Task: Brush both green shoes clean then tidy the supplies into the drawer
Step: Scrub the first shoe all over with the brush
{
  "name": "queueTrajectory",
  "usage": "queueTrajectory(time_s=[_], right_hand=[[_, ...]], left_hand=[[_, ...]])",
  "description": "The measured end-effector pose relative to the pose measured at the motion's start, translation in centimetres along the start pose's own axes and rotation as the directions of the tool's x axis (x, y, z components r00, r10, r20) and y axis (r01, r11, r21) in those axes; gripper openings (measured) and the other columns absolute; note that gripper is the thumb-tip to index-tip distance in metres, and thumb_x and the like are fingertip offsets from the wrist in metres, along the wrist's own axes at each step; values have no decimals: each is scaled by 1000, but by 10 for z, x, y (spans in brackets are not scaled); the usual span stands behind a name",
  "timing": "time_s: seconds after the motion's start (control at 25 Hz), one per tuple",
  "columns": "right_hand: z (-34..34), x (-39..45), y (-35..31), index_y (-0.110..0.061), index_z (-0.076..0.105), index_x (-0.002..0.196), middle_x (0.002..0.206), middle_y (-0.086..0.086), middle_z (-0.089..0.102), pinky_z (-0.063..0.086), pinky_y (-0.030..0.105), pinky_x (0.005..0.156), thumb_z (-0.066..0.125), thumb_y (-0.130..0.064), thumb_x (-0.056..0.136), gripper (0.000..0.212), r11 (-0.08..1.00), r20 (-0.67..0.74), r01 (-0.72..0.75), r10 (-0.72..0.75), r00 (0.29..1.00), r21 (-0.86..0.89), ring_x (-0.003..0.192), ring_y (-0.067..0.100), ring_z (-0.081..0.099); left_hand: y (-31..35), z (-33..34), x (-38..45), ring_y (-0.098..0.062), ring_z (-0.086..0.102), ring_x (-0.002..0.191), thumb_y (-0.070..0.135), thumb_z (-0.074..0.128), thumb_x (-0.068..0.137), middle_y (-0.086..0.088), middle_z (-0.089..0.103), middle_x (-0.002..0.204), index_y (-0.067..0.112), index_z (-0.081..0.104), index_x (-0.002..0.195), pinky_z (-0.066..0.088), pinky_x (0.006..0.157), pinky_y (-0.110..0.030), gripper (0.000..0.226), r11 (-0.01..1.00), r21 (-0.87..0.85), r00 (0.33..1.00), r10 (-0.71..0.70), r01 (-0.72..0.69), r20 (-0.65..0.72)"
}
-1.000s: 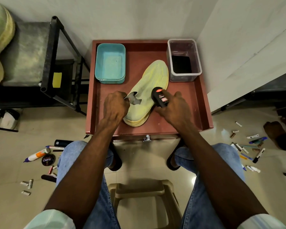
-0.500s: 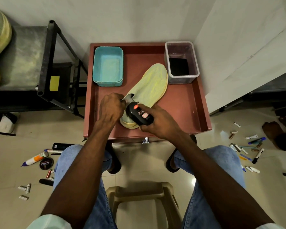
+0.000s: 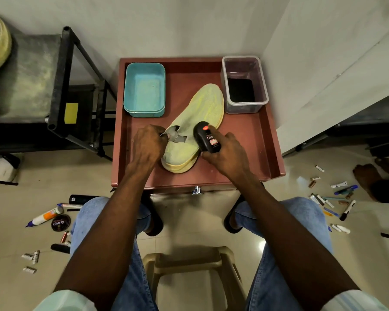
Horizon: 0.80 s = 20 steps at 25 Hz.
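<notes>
Holding the soft green cloth shoe still in the open brown drawer, the left hand pinches its opening. The right hand grips a black brush touching its side. Rub gently and keep the shoe steady.

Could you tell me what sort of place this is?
Probably a room in a home, used as a makeshift shoe-cleaning spot: tiled floor, a plastic stool, and an open drawer holding a green shoe.
</notes>
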State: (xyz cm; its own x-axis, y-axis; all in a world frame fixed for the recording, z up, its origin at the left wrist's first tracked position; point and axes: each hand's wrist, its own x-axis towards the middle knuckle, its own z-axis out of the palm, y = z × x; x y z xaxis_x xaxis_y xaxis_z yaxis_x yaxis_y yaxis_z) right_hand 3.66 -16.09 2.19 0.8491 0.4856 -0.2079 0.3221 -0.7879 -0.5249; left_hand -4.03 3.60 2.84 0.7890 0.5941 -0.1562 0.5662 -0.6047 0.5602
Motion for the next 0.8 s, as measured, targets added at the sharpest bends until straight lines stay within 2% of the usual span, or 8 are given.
queueTrajectory(time_s=[0.08,0.2,0.28,0.36,0.44,0.52,0.68,0.8], right_hand=[[-2,-2,0,-37,33,147,106,9,50,47,33,73,69,-48,77,80,999,-19,37,-38,999,-30,90,26,54],[9,-21,-9,-38,40,144,104,4,50,42,29,70,72,-46,74,77,968,211,252,-248,945,11,93,25,56],[-1,-6,-4,-37,42,142,105,6,50,43,30,71,71,-48,74,75,994,97,110,-107,989,-26,94,27,56],[-11,6,2,-35,43,142,108,10,50,48,34,74,69,-51,75,74,995,-58,-29,24,998,-99,94,29,56],[-6,-1,-5,-36,45,141,107,8,50,49,35,74,71,-48,75,72,989,52,129,-126,991,-66,93,26,56],[4,-14,-10,-39,47,139,105,5,50,49,35,75,73,-46,73,71,962,209,274,-269,940,5,94,25,57],[-9,6,-6,-35,45,140,108,10,50,51,38,77,68,-51,76,70,996,-43,-3,-1,999,-85,95,30,57],[3,-4,-15,-38,46,139,107,8,51,51,36,77,70,-49,75,70,984,97,170,-164,982,-58,97,29,57]], left_hand=[[-1,0,0,-24,32,53,21,66,85,-10,37,53,8,47,53,23,47,-34,40,1000,-8,1000,-8,8,1],[-1,-1,1,-27,38,55,21,64,86,-10,41,52,15,43,50,23,51,-32,42,1000,17,1000,5,-5,2],[0,0,0,-27,37,54,19,63,87,-17,41,56,16,39,50,22,50,-33,45,998,46,999,50,-50,19],[2,-2,-1,-27,40,55,19,63,89,-21,48,60,14,49,54,25,49,-33,39,994,79,997,77,-79,30],[0,-8,1,-26,50,62,21,62,91,-17,60,66,11,71,76,36,55,-33,20,989,108,994,102,-106,40],[-3,-15,3,-19,51,67,22,62,93,-18,68,80,14,76,98,39,62,-34,18,987,100,991,120,-126,63],[-8,-21,3,-24,53,69,24,60,94,-19,67,81,11,76,100,35,60,-34,21,981,102,982,156,-167,109],[-10,-15,6,-38,62,88,23,58,95,-19,70,95,14,72,111,44,71,-35,23,994,81,995,78,-73,-60]])
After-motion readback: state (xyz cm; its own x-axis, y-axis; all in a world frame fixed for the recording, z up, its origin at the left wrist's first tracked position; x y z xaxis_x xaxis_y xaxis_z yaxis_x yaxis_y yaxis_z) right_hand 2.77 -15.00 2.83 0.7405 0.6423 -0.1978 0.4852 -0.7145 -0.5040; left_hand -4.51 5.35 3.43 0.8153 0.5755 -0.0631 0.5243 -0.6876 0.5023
